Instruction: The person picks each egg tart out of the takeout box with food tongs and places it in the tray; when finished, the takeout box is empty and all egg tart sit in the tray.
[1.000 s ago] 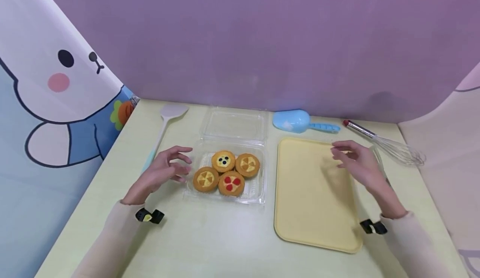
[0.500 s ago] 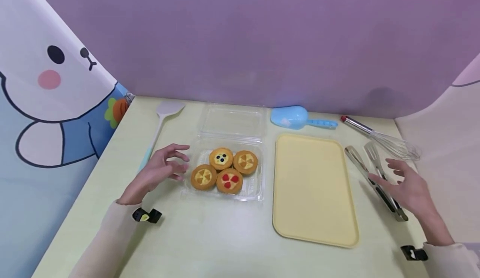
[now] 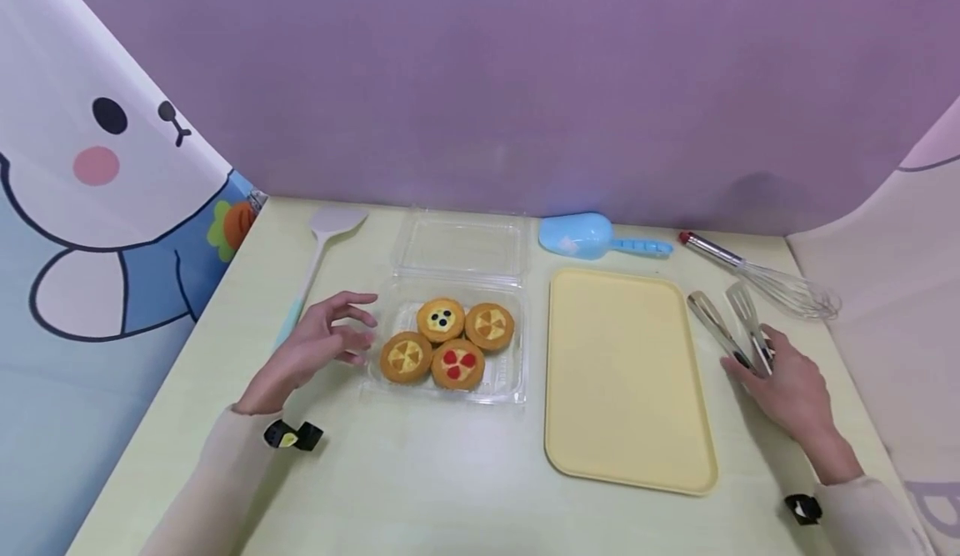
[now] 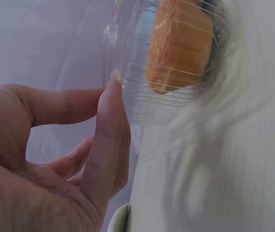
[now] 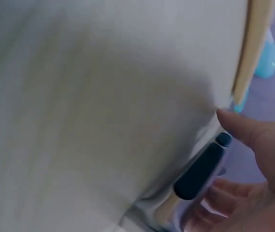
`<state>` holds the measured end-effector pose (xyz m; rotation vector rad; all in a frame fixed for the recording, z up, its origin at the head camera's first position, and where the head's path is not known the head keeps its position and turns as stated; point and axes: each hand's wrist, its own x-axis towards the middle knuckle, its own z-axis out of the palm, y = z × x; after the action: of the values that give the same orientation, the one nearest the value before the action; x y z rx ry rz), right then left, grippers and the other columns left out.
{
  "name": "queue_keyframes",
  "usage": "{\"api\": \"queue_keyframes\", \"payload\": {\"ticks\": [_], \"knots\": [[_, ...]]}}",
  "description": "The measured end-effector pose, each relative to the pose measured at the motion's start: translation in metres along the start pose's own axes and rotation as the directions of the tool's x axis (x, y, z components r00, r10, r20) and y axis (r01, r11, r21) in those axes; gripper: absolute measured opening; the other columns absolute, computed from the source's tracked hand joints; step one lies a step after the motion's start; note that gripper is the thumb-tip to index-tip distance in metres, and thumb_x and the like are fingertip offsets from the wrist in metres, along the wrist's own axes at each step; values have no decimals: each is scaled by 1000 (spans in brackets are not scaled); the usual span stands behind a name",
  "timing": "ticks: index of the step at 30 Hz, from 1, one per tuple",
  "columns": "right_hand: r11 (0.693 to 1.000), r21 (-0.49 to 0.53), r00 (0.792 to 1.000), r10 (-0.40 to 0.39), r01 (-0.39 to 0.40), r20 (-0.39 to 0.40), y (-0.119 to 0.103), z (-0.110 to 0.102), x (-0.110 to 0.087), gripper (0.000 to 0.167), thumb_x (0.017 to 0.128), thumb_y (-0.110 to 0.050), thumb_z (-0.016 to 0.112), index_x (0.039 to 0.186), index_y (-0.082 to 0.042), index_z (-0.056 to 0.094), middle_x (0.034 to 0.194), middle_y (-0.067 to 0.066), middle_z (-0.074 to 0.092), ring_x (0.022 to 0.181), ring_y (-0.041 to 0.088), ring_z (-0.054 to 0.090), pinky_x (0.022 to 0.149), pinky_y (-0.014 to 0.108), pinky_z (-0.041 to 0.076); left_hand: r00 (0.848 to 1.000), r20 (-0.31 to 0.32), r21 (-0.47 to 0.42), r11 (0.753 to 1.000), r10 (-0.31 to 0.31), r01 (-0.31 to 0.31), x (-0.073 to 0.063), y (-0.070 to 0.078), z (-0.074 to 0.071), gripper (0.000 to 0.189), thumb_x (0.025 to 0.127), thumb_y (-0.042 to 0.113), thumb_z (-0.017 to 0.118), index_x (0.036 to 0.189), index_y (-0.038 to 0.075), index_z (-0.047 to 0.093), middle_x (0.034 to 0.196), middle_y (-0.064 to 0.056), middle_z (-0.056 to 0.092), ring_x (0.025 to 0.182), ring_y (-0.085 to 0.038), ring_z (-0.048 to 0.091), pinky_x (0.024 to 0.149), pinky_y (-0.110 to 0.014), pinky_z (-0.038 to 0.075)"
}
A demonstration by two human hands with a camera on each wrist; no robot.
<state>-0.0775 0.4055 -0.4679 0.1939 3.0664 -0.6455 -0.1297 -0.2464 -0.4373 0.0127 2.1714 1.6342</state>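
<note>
Four tarts (image 3: 452, 351) sit in clear box (image 3: 504, 383), lid (image 3: 461, 243) back prob. for access, L hand (image 3: 318, 338) relaxed at its left. R hand (image 3: 793, 385) straddles tongs (image 3: 750, 319) right of tray (image 3: 630, 381), handle (image 5: 200, 169) near prob. for reach; can't tell if gripping.

Metal tongs (image 3: 744, 309), arms spread, are straddled by the right hand (image 3: 791, 389) on a pale table (image 3: 450, 477); four topped tarts (image 3: 458, 363) are held in a clear box (image 3: 512, 377), lid (image 3: 461, 243) laid open, near the left hand (image 3: 318, 339).

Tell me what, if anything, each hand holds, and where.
The right hand straddles the tongs at a dark grip; whether it holds them can't be told. The left hand holds nothing.
</note>
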Motion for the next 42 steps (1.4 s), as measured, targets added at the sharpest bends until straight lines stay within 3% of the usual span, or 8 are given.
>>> {"api": "queue_keyframes", "payload": {"ticks": [7,12,14,19,24,29,35,42], "knots": [[999,-5,996,-42,42,-75,2,2,0,73,97,-38,72,146,9,46,127,42,60,90,59,63,54,50,46,1000,4,-4,1000,12,-12,0,4,0,66,94,-5,63,156,2,40,129,-29,54,85,-21,73,69,-34,65],[996,10,992,-84,85,-90,0,-3,2,67,97,-34,73,143,10,50,119,43,63,69,39,63,51,35,39,1000,5,4,1000,21,-21,1,8,-1,66,94,-5,64,155,1,40,127,-30,54,82,-20,72,68,-33,65],[995,16,991,-95,97,-97,-4,-5,4,66,97,-33,72,143,10,51,118,43,64,68,35,61,52,34,39,1000,5,8,1000,20,-20,1,9,-1,66,94,-5,64,155,1,40,127,-30,54,82,-20,72,68,-33,65],[986,40,979,-155,162,-134,-24,-11,9,65,96,-30,74,143,9,52,120,42,63,82,51,65,58,47,46,1000,-2,21,1000,21,-21,0,10,0,66,94,-5,64,156,2,40,128,-31,55,82,-20,73,68,-32,65],[951,58,936,-287,305,-205,-55,-10,14,62,92,-18,79,142,8,55,123,38,64,99,54,63,73,58,47,1000,-11,27,999,18,-18,-1,10,1,66,94,-6,63,156,2,40,129,-31,55,83,-20,73,68,-32,64],[908,74,901,-395,412,-178,-92,-9,16,63,93,-13,78,148,4,51,134,36,61,119,57,56,93,67,45,1000,-13,25,1000,12,-12,-2,9,2,67,94,-7,62,156,2,39,129,-31,54,84,-20,72,68,-33,64],[860,57,859,-498,507,-123,-135,-6,18,63,96,-13,74,153,-1,49,132,27,62,114,46,58,90,61,48,1000,-9,24,1000,12,-12,-4,7,4,66,94,-7,61,156,1,38,129,-30,55,84,-21,72,68,-33,64],[757,-54,749,-652,651,-119,-175,6,24,64,93,-8,77,151,-4,51,126,20,66,111,40,61,93,57,51,1000,-12,27,1000,12,-12,-5,7,5,67,94,-8,61,156,1,39,130,-32,54,84,-22,71,67,-32,64]]}}
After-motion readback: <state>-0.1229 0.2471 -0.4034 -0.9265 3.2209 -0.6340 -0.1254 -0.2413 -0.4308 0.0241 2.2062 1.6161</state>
